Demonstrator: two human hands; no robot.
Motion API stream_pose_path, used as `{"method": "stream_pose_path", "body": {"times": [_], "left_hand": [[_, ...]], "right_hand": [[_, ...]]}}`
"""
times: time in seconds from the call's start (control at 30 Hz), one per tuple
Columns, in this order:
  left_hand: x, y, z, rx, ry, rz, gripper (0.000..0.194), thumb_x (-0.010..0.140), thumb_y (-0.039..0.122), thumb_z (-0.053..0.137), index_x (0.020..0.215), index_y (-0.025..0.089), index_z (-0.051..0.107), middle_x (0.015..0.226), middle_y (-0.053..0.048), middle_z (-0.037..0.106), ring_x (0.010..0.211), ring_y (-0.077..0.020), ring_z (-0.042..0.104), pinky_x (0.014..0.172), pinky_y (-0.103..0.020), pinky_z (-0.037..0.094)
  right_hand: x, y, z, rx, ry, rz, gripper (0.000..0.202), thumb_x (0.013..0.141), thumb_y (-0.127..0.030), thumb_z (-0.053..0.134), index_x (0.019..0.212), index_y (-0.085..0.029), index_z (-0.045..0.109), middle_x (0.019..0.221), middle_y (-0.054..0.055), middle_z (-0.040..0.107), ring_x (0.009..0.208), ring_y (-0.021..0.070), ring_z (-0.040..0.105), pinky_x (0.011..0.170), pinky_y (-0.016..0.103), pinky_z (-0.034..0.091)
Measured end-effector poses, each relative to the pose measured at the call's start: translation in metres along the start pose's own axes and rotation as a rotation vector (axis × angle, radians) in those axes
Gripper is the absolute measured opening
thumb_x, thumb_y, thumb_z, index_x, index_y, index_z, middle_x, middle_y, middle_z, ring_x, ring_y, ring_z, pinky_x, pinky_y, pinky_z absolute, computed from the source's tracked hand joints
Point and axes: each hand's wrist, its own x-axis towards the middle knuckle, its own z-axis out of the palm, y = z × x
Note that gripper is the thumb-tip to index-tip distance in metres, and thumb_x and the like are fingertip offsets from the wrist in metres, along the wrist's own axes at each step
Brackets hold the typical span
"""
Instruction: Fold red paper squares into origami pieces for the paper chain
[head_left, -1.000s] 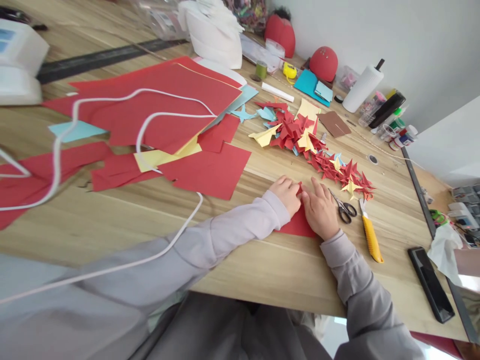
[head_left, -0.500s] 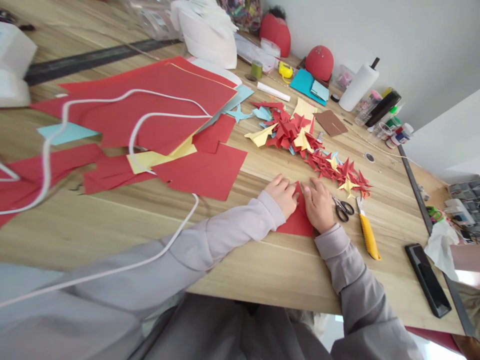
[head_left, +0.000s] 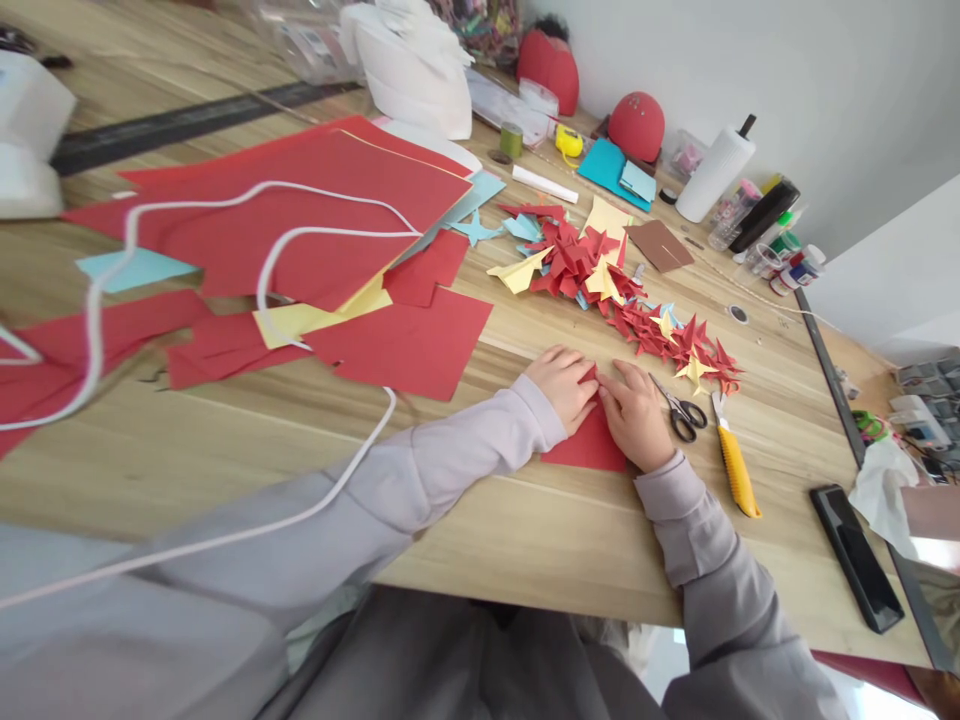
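A sheet of red paper [head_left: 583,447] lies on the wooden table in front of me, its upper end folded and partly covered by my fingers. My left hand [head_left: 561,388] rests over its left side, fingers curled down on the fold. From the right, my right hand [head_left: 636,414] grips the fold, its thumb and forefinger meeting close to my left fingertips. Black-handled scissors [head_left: 682,413] lie just beyond my right hand, and beside them a yellow-handled utility knife [head_left: 736,470]. Behind both hands spreads a heap of folded red, yellow and blue paper stars [head_left: 577,258].
Large red sheets [head_left: 300,220] and cut red pieces [head_left: 412,345] cover the left, crossed by a white cable [head_left: 91,330]. A phone [head_left: 856,558] lies near the right edge. Bottles [head_left: 802,272], a paper roll [head_left: 716,172] and a yellow tape measure [head_left: 568,140] stand at the back.
My right hand has turned and shifted slightly, its thumb now closer to the left fingers at the fold. My left hand has slid slightly left, and the paper's lower edge has moved left.
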Motion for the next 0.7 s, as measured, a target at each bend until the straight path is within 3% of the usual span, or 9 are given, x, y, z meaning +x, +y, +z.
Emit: {"method": "stream_pose_path", "body": {"times": [0.17,0.3,0.47,0.7], "left_hand": [[0.002,-0.003,-0.001,-0.065,-0.030,-0.015,0.044,0.082,0.031,0.049,0.117,0.005,0.056,0.127,-0.015,0.054,0.120,-0.0266,0.044,0.102,-0.040,0.033],[0.003,-0.010,0.001,-0.046,-0.093,0.016,0.049,0.085,0.036,0.045,0.126,0.009,0.050,0.131,-0.013,0.052,0.122,-0.0274,0.042,0.106,-0.048,0.024],[0.005,-0.021,0.004,-0.006,-0.106,0.006,0.044,0.088,0.036,0.042,0.127,0.016,0.051,0.134,-0.011,0.050,0.127,-0.0274,0.038,0.108,-0.051,0.019],[0.006,-0.023,0.007,-0.003,-0.101,0.032,0.041,0.089,0.031,0.039,0.127,0.021,0.051,0.139,-0.007,0.045,0.130,-0.0279,0.034,0.106,-0.053,0.022]], "right_hand": [[-0.007,-0.001,-0.005,0.038,-0.044,-0.010,0.029,0.087,-0.023,0.045,0.108,-0.022,0.065,0.127,0.011,0.053,0.119,0.0233,0.044,0.099,0.042,0.036],[-0.013,-0.005,-0.008,0.055,-0.054,0.006,0.027,0.087,-0.023,0.045,0.104,-0.021,0.066,0.126,0.010,0.055,0.118,0.0227,0.046,0.097,0.040,0.038],[-0.015,-0.012,-0.011,-0.087,-0.062,-0.012,0.034,0.089,-0.018,0.038,0.115,-0.018,0.060,0.126,0.011,0.055,0.117,0.0236,0.046,0.098,0.041,0.034],[-0.028,-0.036,-0.028,-0.284,-0.234,-0.021,0.038,0.087,-0.010,0.037,0.121,-0.011,0.055,0.129,0.017,0.051,0.114,0.0271,0.046,0.097,0.046,0.034]]}}
